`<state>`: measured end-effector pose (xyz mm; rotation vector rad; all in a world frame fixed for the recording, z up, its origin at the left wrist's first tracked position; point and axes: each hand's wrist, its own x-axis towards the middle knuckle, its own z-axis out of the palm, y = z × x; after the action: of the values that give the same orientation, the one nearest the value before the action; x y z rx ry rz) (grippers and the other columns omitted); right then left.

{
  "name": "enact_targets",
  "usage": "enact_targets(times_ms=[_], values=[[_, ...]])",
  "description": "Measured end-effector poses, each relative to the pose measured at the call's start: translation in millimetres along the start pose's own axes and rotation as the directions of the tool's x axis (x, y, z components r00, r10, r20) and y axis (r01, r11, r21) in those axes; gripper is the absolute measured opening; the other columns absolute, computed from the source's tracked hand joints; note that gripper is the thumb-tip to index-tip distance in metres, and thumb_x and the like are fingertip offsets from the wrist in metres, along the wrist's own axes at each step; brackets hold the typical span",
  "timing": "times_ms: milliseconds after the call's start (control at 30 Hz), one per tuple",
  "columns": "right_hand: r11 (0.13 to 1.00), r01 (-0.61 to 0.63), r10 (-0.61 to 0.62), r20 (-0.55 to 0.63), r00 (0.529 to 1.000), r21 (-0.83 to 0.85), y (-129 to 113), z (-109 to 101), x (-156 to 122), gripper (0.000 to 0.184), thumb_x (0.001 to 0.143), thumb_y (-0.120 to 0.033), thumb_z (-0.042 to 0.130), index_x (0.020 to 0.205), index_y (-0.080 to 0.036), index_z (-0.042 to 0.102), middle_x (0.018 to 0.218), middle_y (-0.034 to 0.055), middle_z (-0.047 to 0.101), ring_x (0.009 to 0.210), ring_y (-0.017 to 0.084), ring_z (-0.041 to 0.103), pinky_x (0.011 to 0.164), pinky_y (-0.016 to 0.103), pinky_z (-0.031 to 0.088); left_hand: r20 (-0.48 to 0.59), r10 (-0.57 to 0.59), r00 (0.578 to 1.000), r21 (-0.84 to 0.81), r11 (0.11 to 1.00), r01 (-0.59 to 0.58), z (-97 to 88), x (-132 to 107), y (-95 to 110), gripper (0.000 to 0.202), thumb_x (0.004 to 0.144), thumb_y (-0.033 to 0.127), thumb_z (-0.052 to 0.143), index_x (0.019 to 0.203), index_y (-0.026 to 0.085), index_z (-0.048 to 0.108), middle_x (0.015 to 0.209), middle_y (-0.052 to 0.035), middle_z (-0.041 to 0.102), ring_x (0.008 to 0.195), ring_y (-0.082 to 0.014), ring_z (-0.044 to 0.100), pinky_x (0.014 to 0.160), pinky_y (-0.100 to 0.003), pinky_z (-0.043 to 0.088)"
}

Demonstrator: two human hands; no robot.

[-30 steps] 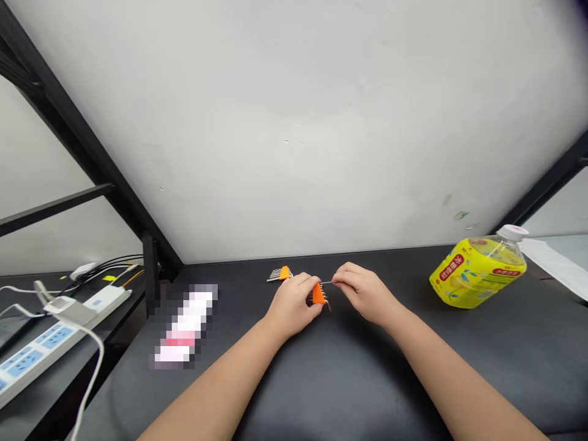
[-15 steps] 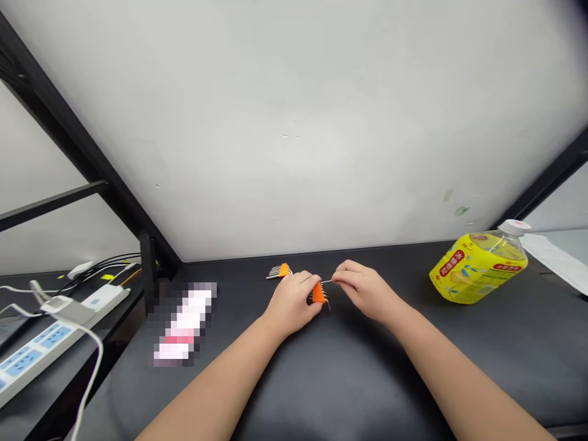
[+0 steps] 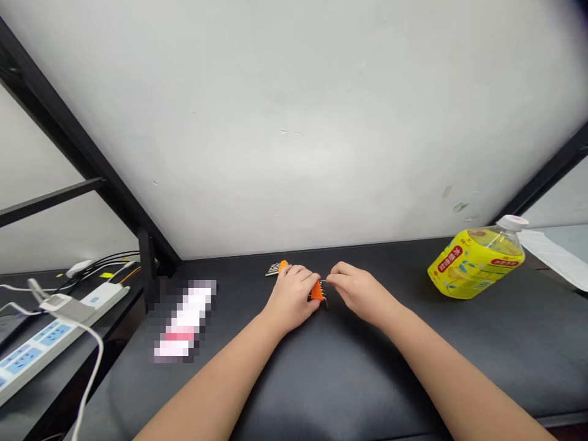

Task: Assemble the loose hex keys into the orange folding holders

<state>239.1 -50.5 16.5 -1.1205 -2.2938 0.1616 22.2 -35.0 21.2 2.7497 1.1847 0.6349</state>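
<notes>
Head view is showing the left hand (image 3: pixel 290 297) closing around an orange key holder (image 3: pixel 316 290) near the back of the dark table (image 3: pixel 349 380), its fingers wrapping the holder's left side. Just right of the holder, the right hand (image 3: pixel 361 293) is pinching a thin metal key (image 3: pixel 323 282) whose far end is meeting the holder. The pinch is looking slight, so the key may be at risk of slipping or skewing, and the holder of twisting in the grip. A second key set (image 3: pixel 277 268) is lying just behind and left of the holder; a yellow bottle (image 3: pixel 475 263) is lying well to its right.
</notes>
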Motion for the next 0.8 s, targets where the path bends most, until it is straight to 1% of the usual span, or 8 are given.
enact_targets(times_ms=[200, 300, 367, 433, 500, 667, 733, 800], values=[[0.946, -0.027, 0.043, -0.043, 0.998, 0.322, -7.1, 6.0, 10.5, 0.026, 0.099, -0.014, 0.046, 0.098, -0.021, 0.071, 0.101, 0.0064, 0.066, 0.089, 0.017, 0.064, 0.081, 0.031, 0.053, -0.042, 0.01, 0.999, -0.04, 0.999, -0.012, 0.9, 0.4, 2.6, 0.023, 0.08, 0.018, 0.068, 0.102, 0.023, 0.062, 0.103, -0.003, 0.069, 0.106, -0.0242, 0.059, 0.104, -0.044, 0.042], [0.864, -0.111, 0.166, -0.07, 0.984, 0.491, 1.3, 7.4, 12.3, 0.017, 0.096, -0.022, 0.058, 0.093, -0.022, 0.074, 0.095, 0.0051, 0.07, 0.088, 0.018, 0.065, 0.082, 0.033, 0.053, -0.08, 0.0, 0.997, -0.067, 0.998, -0.006, 1.3, 0.0, 2.2, 0.026, 0.082, 0.018, 0.066, 0.107, 0.023, 0.062, 0.106, -0.0028, 0.069, 0.106, -0.0228, 0.06, 0.101, -0.043, 0.043], [0.749, -0.203, 0.274, -0.016, 0.961, 0.63, 6.7, 9.3, 12.0, 0.012, 0.092, -0.03, 0.066, 0.088, -0.021, 0.074, 0.092, 0.0046, 0.07, 0.083, 0.018, 0.064, 0.078, 0.033, 0.052, -0.112, 0.009, 0.994, -0.078, 0.997, -0.018, 1.9, -0.6, 2.2, 0.027, 0.083, 0.019, 0.065, 0.108, 0.024, 0.062, 0.109, -0.003, 0.07, 0.111, -0.0236, 0.059, 0.106, -0.045, 0.04], [0.593, -0.285, 0.337, 0.089, 0.937, 0.753, 9.4, 11.8, 11.5, 0.017, 0.088, -0.037, 0.072, 0.088, -0.02, 0.074, 0.087, 0.0038, 0.07, 0.077, 0.017, 0.062, 0.074, 0.032, 0.052, -0.139, 0.018, 0.99, -0.083, 0.996, -0.03, 2.1, -1.0, 2.6, 0.026, 0.083, 0.02, 0.065, 0.108, 0.025, 0.062, 0.11, -0.0029, 0.07, 0.117, -0.0249, 0.058, 0.112, -0.048, 0.035], [0.459, -0.34, 0.355, 0.182, 0.917, 0.821, 9.6, 14.6, 11.3, 0.023, 0.084, -0.041, 0.075, 0.088, -0.018, 0.073, 0.082, 0.0027, 0.068, 0.074, 0.016, 0.061, 0.072, 0.032, 0.051, -0.148, 0.021, 0.989, -0.089, 0.995, -0.034, 1.4, -1.0, 3.1, 0.024, 0.084, 0.02, 0.065, 0.107, 0.025, 0.061, 0.108, -0.0027, 0.07, 0.118, -0.0248, 0.058, 0.114, -0.048, 0.033], [0.157, -0.43, 0.365, 0.352, 0.862, 0.889, 8.2, 20.1, 11.4, 0.031, 0.079, -0.044, 0.082, 0.087, -0.018, 0.069, 0.08, 0.0013, 0.065, 0.069, 0.014, 0.057, 0.067, 0.03, 0.05, -0.119, 0.03, 0.992, -0.11, 0.993, -0.043, -2.2, 0.1, 3.9, 0.018, 0.085, 0.022, 0.063, 0.103, 0.024, 0.062, 0.104, -0.0037, 0.069, 0.106, -0.0224, 0.06, 0.107, -0.043, 0.04], [0.074, -0.456, 0.357, 0.404, 0.843, 0.887, 8.1, 21.0, 11.4, 0.035, 0.076, -0.046, 0.084, 0.087, -0.018, 0.067, 0.08, 0.0014, 0.064, 0.07, 0.015, 0.058, 0.065, 0.03, 0.05, -0.117, 0.028, 0.993, -0.117, 0.992, -0.042, -2.7, 0.3, 4.2, 0.019, 0.085, 0.022, 0.063, 0.104, 0.024, 0.062, 0.103, -0.0037, 0.068, 0.104, -0.0222, 0.061, 0.107, -0.043, 0.04], [0.037, -0.464, 0.365, 0.42, 0.831, 0.885, 7.7, 21.2, 11.4, 0.037, 0.075, -0.047, 0.085, 0.086, -0.017, 0.066, 0.079, 0.0014, 0.063, 0.07, 0.015, 0.058, 0.065, 0.029, 0.05, -0.121, 0.027, 0.992, -0.126, 0.991, -0.043, -2.5, 0.3, 4.3, 0.021, 0.086, 0.022, 0.062, 0.107, 0.024, 0.061, 0.102, -0.0035, 0.068, 0.103, -0.022, 0.061, 0.108, -0.043, 0.039]])
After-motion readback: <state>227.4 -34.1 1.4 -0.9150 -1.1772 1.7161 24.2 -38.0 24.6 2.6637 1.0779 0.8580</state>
